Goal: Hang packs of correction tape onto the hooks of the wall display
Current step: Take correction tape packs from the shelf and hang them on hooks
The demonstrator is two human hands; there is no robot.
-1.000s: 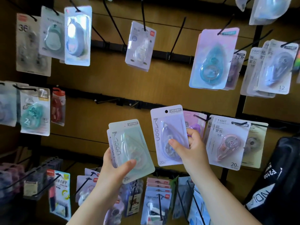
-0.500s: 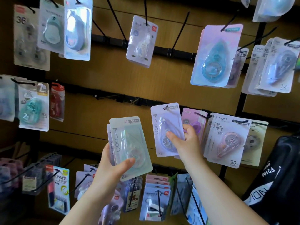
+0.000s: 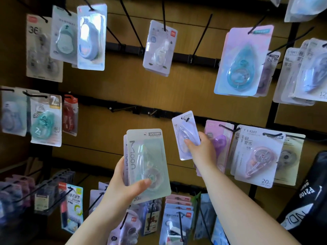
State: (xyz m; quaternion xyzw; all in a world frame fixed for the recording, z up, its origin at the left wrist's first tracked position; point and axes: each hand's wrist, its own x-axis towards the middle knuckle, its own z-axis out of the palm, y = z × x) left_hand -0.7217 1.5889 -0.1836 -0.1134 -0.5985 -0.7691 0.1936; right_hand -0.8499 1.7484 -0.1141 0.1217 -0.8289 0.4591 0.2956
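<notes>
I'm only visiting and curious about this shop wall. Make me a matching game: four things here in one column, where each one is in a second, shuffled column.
Things:
1. lilac pack
2. pale green pack
3. teal teardrop pack
4. black bag

Places:
A. gripped in the left hand
B. hanging from a top-row hook, picture's right side
C. held by the right hand up at a middle-row hook
D. lower right corner

Pairs: 1-C, 2-A, 3-B, 4-D
</notes>
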